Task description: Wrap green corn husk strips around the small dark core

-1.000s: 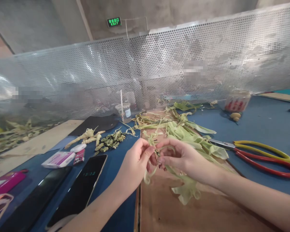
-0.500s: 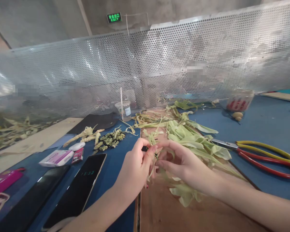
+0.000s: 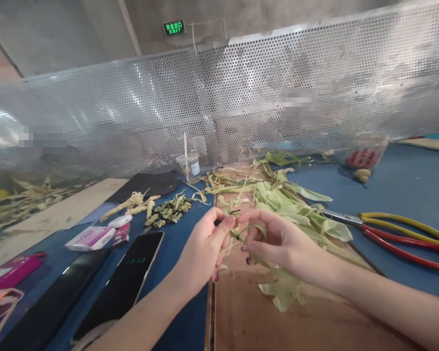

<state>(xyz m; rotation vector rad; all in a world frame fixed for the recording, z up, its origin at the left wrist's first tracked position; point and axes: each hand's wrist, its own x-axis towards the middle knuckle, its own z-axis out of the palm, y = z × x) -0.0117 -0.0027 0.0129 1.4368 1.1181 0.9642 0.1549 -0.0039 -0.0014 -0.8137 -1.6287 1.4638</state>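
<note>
Your left hand [image 3: 205,248] keeps its thumb and fingers clamped on a thin green strip [image 3: 256,227], held above the wooden board [image 3: 263,324]. Your right hand [image 3: 285,243] has eased slightly rightward in the last half second: its grip shows thumb and forefinger apart around the strip, and you can't tell whether its hidden fingers pinch it. That opens the gap between your hands, so the strip shows more plainly.

Counting left to right on the blue surface [image 3: 417,180], you have one magenta item [image 3: 14,273], two flat dark devices [image 3: 54,302], one white-and-purple carton [image 3: 89,238], one dried green clump [image 3: 170,209], one cup [image 3: 188,165], one pale leaf heap [image 3: 285,202] on the board, too tangled to count, one red-and-yellow-handled cutter [image 3: 351,219] and one jar [image 3: 366,151].
</note>
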